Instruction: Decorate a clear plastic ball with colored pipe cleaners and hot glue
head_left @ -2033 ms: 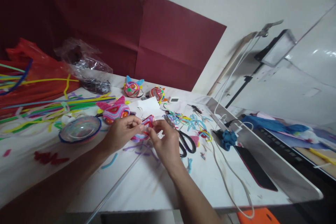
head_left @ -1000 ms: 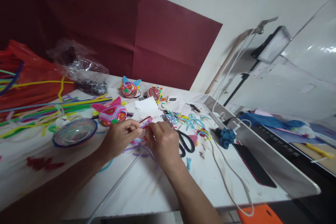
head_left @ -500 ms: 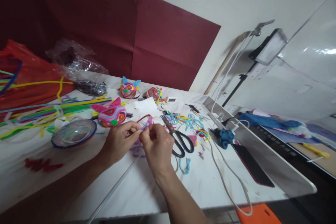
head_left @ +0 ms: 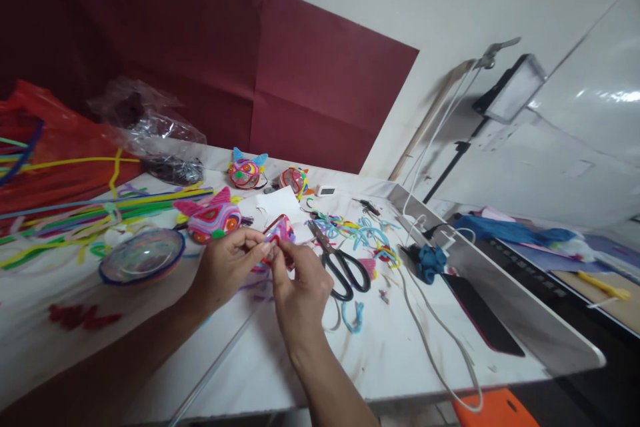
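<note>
Between my two hands is a small red, pink and purple pipe-cleaner piece (head_left: 283, 227), partly covered by my fingers. My left hand (head_left: 225, 267) pinches its left side with thumb and forefinger. Close against it, my right hand (head_left: 300, 273) pinches the near edge, fingers curled. Purple pipe cleaners (head_left: 260, 288) lie on the table under my hands. Right beside my right hand lie black-handled scissors (head_left: 340, 263). Left of my hands sits a pink-eared animal head (head_left: 215, 219) covered in coiled pipe cleaners, and a clear plastic bowl (head_left: 143, 257) with a blue rim.
Two more decorated heads, one blue-eared (head_left: 246, 172), stand at the back. Bundled pipe cleaners (head_left: 125, 210) and a red bag (head_left: 60, 147) lie left. Pipe-cleaner scraps (head_left: 360, 230), a white cable (head_left: 425, 340) and a black phone (head_left: 483, 313) lie right, near a raised table edge (head_left: 530, 320).
The piece in my hands has turned, so more of its pink and purple face shows above my fingers. My hands have shifted only slightly, still close together.
</note>
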Demonstrator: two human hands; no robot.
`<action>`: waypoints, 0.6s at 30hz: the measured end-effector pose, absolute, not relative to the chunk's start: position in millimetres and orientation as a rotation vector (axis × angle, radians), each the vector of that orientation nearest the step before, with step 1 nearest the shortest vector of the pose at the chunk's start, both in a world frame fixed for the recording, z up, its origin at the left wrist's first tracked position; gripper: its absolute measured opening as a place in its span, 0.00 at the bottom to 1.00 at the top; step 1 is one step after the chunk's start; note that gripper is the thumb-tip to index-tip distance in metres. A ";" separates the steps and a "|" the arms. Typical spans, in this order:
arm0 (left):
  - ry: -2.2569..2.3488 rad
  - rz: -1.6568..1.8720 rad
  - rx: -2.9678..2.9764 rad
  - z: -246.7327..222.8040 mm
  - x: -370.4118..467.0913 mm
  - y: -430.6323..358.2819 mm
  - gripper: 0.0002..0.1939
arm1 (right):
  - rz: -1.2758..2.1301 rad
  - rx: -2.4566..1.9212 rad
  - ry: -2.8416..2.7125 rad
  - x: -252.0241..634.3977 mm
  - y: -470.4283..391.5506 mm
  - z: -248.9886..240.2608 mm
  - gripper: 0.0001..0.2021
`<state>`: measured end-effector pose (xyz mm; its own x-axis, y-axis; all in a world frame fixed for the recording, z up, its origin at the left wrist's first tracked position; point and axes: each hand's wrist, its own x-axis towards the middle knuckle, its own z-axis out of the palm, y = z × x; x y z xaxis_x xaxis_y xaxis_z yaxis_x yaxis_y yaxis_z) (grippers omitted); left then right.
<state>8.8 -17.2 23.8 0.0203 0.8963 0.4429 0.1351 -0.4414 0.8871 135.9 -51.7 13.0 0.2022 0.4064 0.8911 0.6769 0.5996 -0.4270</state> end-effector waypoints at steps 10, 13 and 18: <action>1.052 1.472 1.635 25.2 11.6 -19.5 0.07 | -0.277 -0.988 -1.410 131.0 -55.4 13.5 0.07; 1.057 1.477 1.641 24.2 11.4 -19.6 0.07 | -0.305 -0.979 -1.417 129.5 -55.4 12.9 0.07; 1.073 1.471 1.640 24.5 11.5 -19.1 0.07 | -0.310 -0.989 -1.452 128.9 -56.3 11.4 0.08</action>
